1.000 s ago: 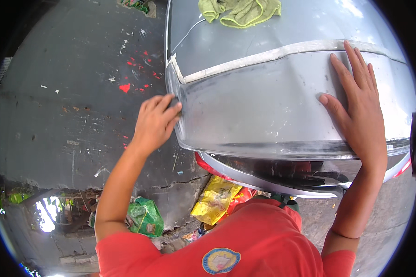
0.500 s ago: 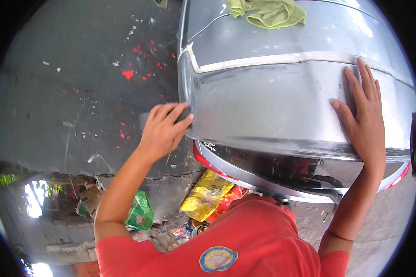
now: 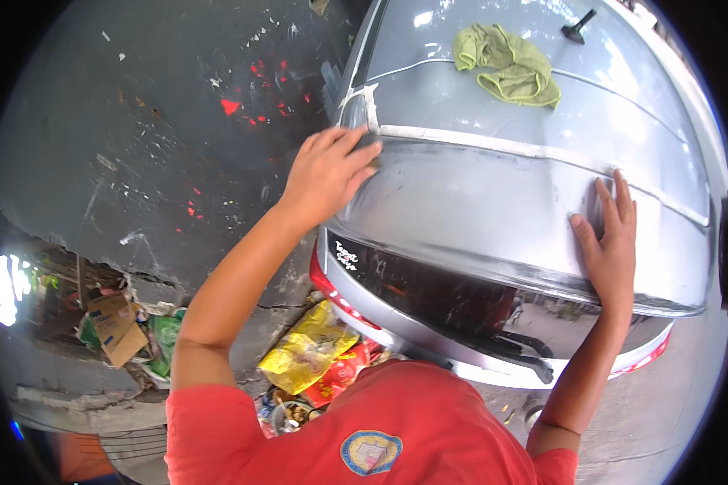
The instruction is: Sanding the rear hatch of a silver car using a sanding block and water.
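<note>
Below me is the back of a silver car, with a dull grey rear roof panel bordered by white masking tape. My left hand is at the panel's left corner, fingers bent over the edge beside the tape's end. It is slightly blurred and mostly hides a small dark pad under its fingers. My right hand rests flat on the panel's right part, fingers spread, holding nothing. A crumpled yellow-green cloth lies on the roof beyond the tape.
A short black antenna stands on the roof. Under the panel are the dark rear window and a wiper. To the left rises a dark grey wall with red paint spots. Yellow bags and a cardboard box lie low on the left.
My left hand has moved up along the panel's left edge to the taped corner. My right hand stays flat on the panel. The whole view has shifted and tilted.
</note>
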The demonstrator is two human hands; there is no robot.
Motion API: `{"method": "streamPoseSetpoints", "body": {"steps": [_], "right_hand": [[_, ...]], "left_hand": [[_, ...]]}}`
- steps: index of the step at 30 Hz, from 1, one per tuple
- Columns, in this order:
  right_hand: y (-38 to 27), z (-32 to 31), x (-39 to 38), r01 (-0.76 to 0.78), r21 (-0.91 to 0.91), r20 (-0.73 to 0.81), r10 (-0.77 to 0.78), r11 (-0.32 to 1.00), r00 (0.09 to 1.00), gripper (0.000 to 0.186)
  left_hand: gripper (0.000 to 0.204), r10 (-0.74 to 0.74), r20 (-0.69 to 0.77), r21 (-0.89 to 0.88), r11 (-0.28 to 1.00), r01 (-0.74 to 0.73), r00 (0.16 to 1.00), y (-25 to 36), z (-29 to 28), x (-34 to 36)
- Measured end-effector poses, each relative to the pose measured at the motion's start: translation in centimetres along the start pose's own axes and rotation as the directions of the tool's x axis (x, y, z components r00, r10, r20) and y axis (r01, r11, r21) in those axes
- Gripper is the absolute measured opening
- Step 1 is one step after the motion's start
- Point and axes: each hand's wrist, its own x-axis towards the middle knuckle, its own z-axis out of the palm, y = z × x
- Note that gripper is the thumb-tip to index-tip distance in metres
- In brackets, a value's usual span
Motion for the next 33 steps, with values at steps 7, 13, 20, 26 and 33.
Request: {"method": "streamPoseSetpoints", "body": {"steps": [7, 13, 20, 26, 33], "right_hand": [[-6.8, -0.5, 1.6, 0.056, 0.626, -0.082, -0.006, 0.778, 0.997, 0.050], [-15.2, 0.9, 4.5, 0.297, 0.465, -0.184, -0.237, 0.834, 0.954, 0.071], [-14.8, 2.1, 5.2, 0.337, 0.178, -0.091, -0.325, 0.925, 0.941, 0.080], [-16.1, 1.6, 8.2, 0.438, 0.217, -0.096, -0.428, 0.872, 0.899, 0.070], [-17.1, 0.3, 9.1, -0.248, 0.773, 0.528, -0.375, 0.584, 0.762, 0.047]], "left_hand": [[0.060, -0.420, -0.329, -0.768, 0.640, 0.019, 0.846, 7.6, -1.9, 8.8], [0.065, -0.711, -0.069, -0.997, 0.069, -0.028, 0.700, 14.6, 1.4, 10.7], [0.050, -0.710, -0.073, -0.997, 0.051, -0.052, 0.701, 17.9, 2.2, 5.8], [0.049, -0.665, 0.085, -0.976, -0.204, -0.071, 0.742, 13.0, 0.7, 2.6], [0.042, -0.588, 0.215, -0.973, -0.197, 0.120, 0.780, 8.1, 0.6, 1.1]]}}
